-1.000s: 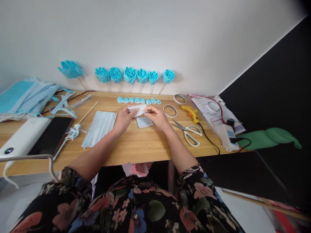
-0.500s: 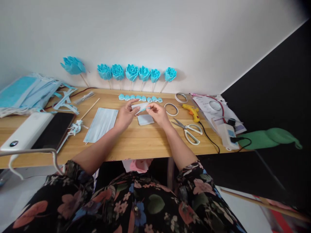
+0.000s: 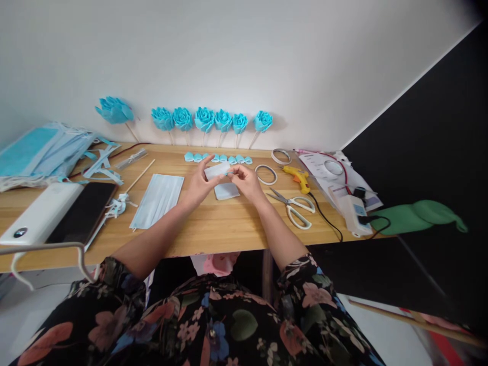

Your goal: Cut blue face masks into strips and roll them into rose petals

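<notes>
Between my two hands is a small white piece of mask fabric (image 3: pixel 217 171), raised a little above the table. My left hand (image 3: pixel 200 184) grips its left side, with the thumb along the lower edge. My right hand (image 3: pixel 246 180) pinches its right corner, where a bit of blue shows. Just below lies a stack of cut pale fabric pieces (image 3: pixel 226 191). Behind my hands runs a row of rolled light-blue petals (image 3: pixel 232 159). A whole face mask (image 3: pixel 157 201) lies flat to the left of my left hand.
Scissors (image 3: pixel 293 206), a yellow glue gun (image 3: pixel 297 178) and tape rolls (image 3: pixel 266 174) lie to the right. Blue fabric roses (image 3: pixel 205 119) on sticks lean on the wall. A mask pile (image 3: pixel 41 152), a power bank (image 3: pixel 41 213) and a phone (image 3: pixel 82 213) are at left.
The fabric piece has turned in my hands; its right edge is now pinched with a blue bit showing. My left index finger has lifted. The view has shifted slightly.
</notes>
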Available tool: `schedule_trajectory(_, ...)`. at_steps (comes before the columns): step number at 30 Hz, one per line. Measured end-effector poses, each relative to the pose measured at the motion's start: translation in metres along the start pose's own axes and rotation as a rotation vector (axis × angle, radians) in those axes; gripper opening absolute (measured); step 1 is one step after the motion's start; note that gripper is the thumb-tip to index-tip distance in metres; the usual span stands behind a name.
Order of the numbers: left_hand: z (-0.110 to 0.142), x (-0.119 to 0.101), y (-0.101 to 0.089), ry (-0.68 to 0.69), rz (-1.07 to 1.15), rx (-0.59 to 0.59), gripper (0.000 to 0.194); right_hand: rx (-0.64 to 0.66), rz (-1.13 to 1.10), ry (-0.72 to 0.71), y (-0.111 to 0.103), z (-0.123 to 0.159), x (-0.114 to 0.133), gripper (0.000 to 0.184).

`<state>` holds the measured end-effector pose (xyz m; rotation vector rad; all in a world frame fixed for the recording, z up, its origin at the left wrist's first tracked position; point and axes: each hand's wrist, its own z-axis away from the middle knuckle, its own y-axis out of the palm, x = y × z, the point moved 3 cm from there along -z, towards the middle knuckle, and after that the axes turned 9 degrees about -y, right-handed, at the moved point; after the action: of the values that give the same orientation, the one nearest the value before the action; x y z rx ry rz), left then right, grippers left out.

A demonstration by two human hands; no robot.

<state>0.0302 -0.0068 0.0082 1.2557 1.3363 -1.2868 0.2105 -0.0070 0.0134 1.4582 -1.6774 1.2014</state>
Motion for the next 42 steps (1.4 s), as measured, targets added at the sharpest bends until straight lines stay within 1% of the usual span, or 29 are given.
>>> schedule_trajectory(4, -0.003, 0.006, 0.0, -0.032, 0.055, -0.01, 0.066, 0.015, -0.003, 0.025, 0.001, 0.001, -0.001, 0.028)
schedule_trajectory(6, -0.003, 0.006, 0.0, -0.04, 0.058, -0.005, 0.064, 0.031, -0.047, 0.031, 0.002, 0.001, -0.003, 0.033)
schedule_trajectory(7, -0.002, 0.004, 0.0, -0.037, 0.046, -0.002, 0.064, 0.042, -0.084, 0.031, 0.003, 0.001, -0.004, 0.041)
schedule_trajectory(10, 0.002, -0.003, 0.0, -0.017, -0.025, 0.02, 0.065, 0.08, -0.175, 0.033, 0.004, 0.001, -0.006, 0.071)
schedule_trajectory(11, 0.003, -0.005, 0.001, -0.011, -0.044, 0.034, 0.064, 0.094, -0.181, 0.039, 0.004, 0.001, -0.007, 0.075)
schedule_trajectory(13, 0.004, -0.006, 0.002, -0.005, -0.034, 0.057, 0.064, 0.122, -0.164, 0.063, 0.003, 0.002, -0.007, 0.073)
schedule_trajectory(17, 0.001, 0.001, 0.003, -0.01, 0.118, 0.095, 0.069, 0.164, -0.166, 0.099, 0.005, 0.004, -0.007, 0.067)
schedule_trajectory(20, -0.002, 0.004, 0.001, 0.028, 0.198, 0.07, 0.068, 0.187, -0.205, 0.103, 0.009, 0.005, -0.008, 0.065)
schedule_trajectory(23, -0.001, -0.001, 0.0, 0.057, 0.268, 0.055, 0.07, 0.185, -0.169, 0.081, 0.01, 0.005, -0.007, 0.061)
schedule_trajectory(26, 0.002, -0.006, 0.002, -0.009, 0.341, 0.116, 0.077, 0.161, -0.098, 0.055, 0.007, 0.005, -0.006, 0.063)
schedule_trajectory(27, 0.003, -0.007, 0.003, -0.051, 0.336, 0.14, 0.074, 0.154, -0.082, 0.052, 0.006, 0.005, -0.005, 0.065)
schedule_trajectory(29, 0.004, -0.006, 0.005, -0.129, 0.278, 0.173, 0.06, 0.143, -0.071, 0.042, 0.004, 0.005, -0.005, 0.066)
schedule_trajectory(31, 0.004, -0.003, 0.005, -0.163, 0.195, 0.163, 0.047, 0.14, -0.078, 0.013, 0.004, 0.004, -0.006, 0.067)
schedule_trajectory(34, 0.003, 0.0, 0.002, -0.152, 0.106, 0.088, 0.047, 0.144, -0.089, -0.009, 0.005, 0.004, -0.006, 0.067)
schedule_trajectory(36, 0.002, 0.002, 0.001, -0.147, 0.083, 0.059, 0.049, 0.151, -0.104, 0.01, 0.006, 0.004, -0.007, 0.066)
schedule_trajectory(39, 0.002, 0.002, 0.001, -0.159, 0.098, 0.062, 0.048, 0.132, -0.126, 0.06, 0.006, 0.003, -0.008, 0.063)
schedule_trajectory(42, 0.002, 0.002, 0.002, -0.176, 0.118, 0.083, 0.048, 0.076, -0.131, 0.086, 0.003, 0.003, -0.01, 0.047)
